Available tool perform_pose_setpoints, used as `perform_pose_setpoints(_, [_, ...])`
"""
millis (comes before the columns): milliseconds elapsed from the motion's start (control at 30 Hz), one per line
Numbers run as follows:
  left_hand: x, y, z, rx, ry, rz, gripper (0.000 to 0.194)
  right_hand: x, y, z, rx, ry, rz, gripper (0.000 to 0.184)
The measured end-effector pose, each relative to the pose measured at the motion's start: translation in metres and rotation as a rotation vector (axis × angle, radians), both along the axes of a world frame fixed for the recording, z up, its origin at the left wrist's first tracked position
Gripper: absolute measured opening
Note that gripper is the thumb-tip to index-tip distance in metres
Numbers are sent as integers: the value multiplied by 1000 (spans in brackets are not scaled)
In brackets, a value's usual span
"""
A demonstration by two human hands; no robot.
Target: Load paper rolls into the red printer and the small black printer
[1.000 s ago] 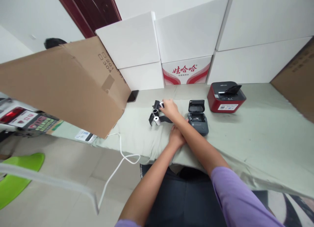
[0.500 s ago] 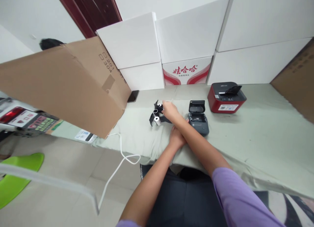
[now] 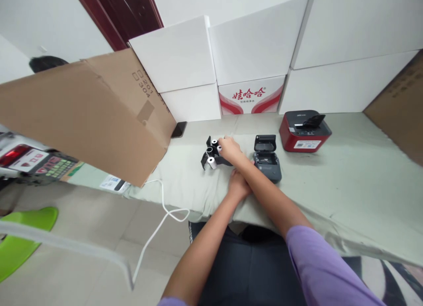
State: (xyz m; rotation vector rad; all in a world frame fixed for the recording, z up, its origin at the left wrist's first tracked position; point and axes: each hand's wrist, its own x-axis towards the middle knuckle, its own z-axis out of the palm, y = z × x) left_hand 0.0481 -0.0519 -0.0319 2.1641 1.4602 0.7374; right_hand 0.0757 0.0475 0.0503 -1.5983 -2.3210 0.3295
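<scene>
My right hand (image 3: 230, 150) reaches across my left wrist side to a small cluster of paper rolls, its fingers closed at a white paper roll (image 3: 219, 149). Other white rolls, including the front paper roll (image 3: 212, 162), stand close by among curled black strips (image 3: 224, 161). Below the right forearm, my left hand (image 3: 239, 183) rests by the left side of a small dark label printer (image 3: 268, 168); its fingers are mostly hidden by the forearm. The printer lies on the cloth with its lid (image 3: 265, 143) raised.
A red and black printer (image 3: 304, 132) stands on the right, before stacked white boxes (image 3: 253, 46). A brown cardboard sheet (image 3: 99, 116) leans at the left near a dark phone (image 3: 179, 129). A white cable (image 3: 162, 196) hangs over the table's front edge. Behind the cardboard, a person's head partly shows.
My right fingers have shifted slightly, and more of the paper rolls beside them shows. My left hand and the printer stay put. The person behind the cardboard has moved left.
</scene>
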Motion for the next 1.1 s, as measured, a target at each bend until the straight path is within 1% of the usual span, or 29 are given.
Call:
perform_pose_setpoints(67, [0,0,0,6,-13,-2,66,-2,-2,-2,14,-15,-19,34])
perform_pose_setpoints(133, [1,0,1,5,-15,-2,62,-3,-1,1,10,-11,-24,30])
perform_pose_setpoints(200, [2,0,1,-8,-7,7,52,2,1,10,19,38,-36,30])
perform_pose_setpoints(267, [1,-2,2,-20,-13,16,46,15,1,25,102,150,-69,33])
perform_pose_setpoints(300, [1,-3,2,-22,-21,18,49,25,1,34,177,223,-91,34])
perform_pose_setpoints(367, [1,-4,3,-15,-45,19,67,55,-4,50,365,368,-132,29])
perform_pose_setpoints(400, [1,-5,3,-8,-57,20,76,73,-8,55,453,428,-148,26])
perform_pose_setpoints(467, [1,-5,3,8,-78,28,86,112,-18,57,574,501,-194,17])
perform_pose_setpoints(533, [1,-6,2,17,-92,35,86,149,-26,45,619,535,-255,12])
perform_pose_setpoints(633, [1,-6,1,8,-92,47,85,190,-32,9,667,562,-344,12])
perform_pose_setpoints(700, [1,-7,1,0,-86,54,85,206,-30,-15,758,546,-452,13])
perform_pose_setpoints(767, [0,-7,1,-1,-81,59,85,214,-26,-30,798,508,-545,14])
perform_pose_setpoints(833, [0,-7,0,5,-77,61,84,217,-23,-37,780,477,-642,19])
perform_pose_setpoints(900, [-1,-7,-1,13,-78,56,83,220,-21,-39,744,474,-753,29])
perform_pose_setpoints(967, [-2,-9,-3,20,-102,46,81,223,-19,-43,730,490,-833,40])
perform_pose_setpoints(1033, [-3,-10,-2,41,-168,51,75,226,-18,-50,748,516,-856,48])
perform_pose_setpoints(1100, [-2,-11,5,98,-242,70,64,229,-16,-59,782,540,-837,53])
